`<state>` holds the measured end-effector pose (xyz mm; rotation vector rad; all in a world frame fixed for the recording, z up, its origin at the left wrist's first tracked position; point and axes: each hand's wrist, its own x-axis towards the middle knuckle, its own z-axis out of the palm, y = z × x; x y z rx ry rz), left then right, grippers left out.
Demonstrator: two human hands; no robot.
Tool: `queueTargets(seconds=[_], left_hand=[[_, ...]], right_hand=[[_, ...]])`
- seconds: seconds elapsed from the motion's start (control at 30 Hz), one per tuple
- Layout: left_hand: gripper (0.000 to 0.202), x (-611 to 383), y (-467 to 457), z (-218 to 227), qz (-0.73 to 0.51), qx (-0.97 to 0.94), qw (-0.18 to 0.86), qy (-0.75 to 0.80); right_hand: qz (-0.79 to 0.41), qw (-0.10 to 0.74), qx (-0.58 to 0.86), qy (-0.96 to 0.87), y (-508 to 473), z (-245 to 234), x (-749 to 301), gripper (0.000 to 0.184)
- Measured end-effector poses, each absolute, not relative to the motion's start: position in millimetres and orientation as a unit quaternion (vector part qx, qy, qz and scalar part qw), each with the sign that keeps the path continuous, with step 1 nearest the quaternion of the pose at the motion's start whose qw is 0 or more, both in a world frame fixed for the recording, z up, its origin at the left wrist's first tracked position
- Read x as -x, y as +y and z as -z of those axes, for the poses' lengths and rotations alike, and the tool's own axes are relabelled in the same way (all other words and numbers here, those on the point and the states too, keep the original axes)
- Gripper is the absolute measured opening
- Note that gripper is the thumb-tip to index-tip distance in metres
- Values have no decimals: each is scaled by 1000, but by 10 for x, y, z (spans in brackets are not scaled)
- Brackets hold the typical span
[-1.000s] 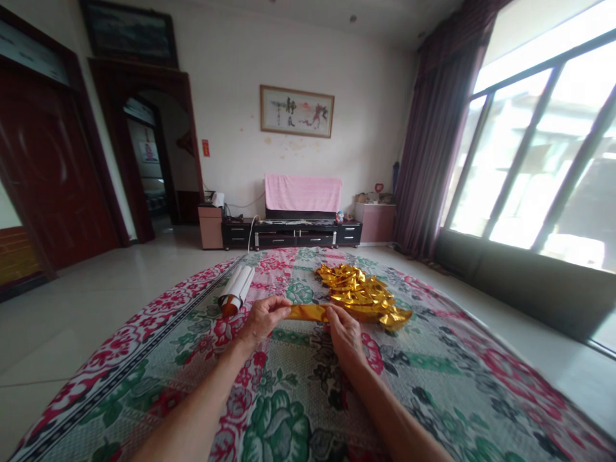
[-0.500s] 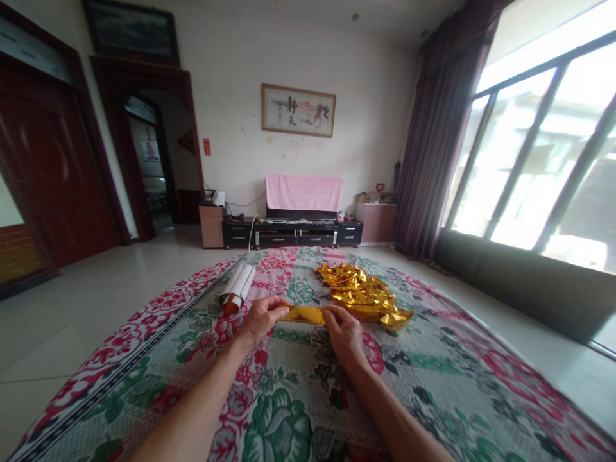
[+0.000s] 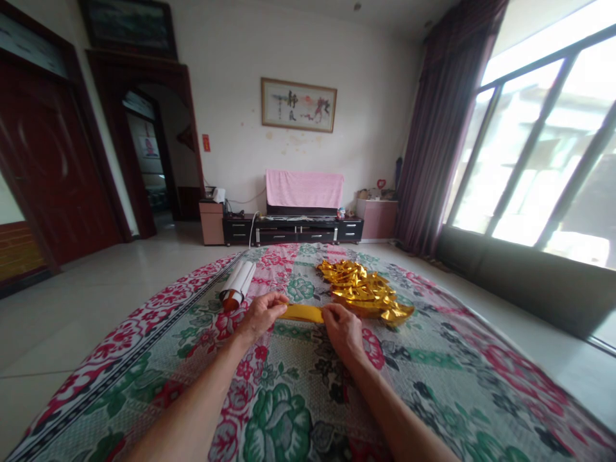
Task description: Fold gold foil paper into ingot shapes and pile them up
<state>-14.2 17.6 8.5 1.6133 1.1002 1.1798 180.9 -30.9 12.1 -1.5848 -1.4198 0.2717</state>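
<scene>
While level, gold strip [image 3: 303,313] between fingers [image 3: 278,300]

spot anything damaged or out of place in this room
Yes: yellowish patches mark the pale wall below the framed picture, like stains or flaking paint; which, I can't tell. They stand out because the surrounding wall is plainer. Nothing looks spilled near the gold strip.

The cloth [image 3: 276,423] is pale grey with crimson, green and dark grey flowers; along its left edge run a black-and-white stripe and crimson-and-white scrollwork. The strip [image 3: 302,312] is plain golden yellow. Toward the cloth's far edge, the foil pile [image 3: 359,287] gleams gold and the roll [image 3: 240,277] is white, orange-brown inside.
</scene>
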Motion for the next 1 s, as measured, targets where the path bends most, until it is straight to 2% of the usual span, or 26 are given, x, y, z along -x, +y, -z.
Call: queueTargets(seconds=[0.17,0.4,0.6,1.0], left_hand=[[16,126,192,-46,-437,-709,315,455],[22,92,189,-17,-334,-819,112,452],[24,79,186,-15,-290,-833,72,465],[24,58,119,-41,-262,-831,41,488]], right_hand=[[-62,462,648,-602,-283,-71,-1807,24],[-12,346,680,-646,-310,-62,-1790,23],[-8,296,697,-653,-321,-76,-1762,26],[12,277,703,-655,-272,-12,-1741,22]])
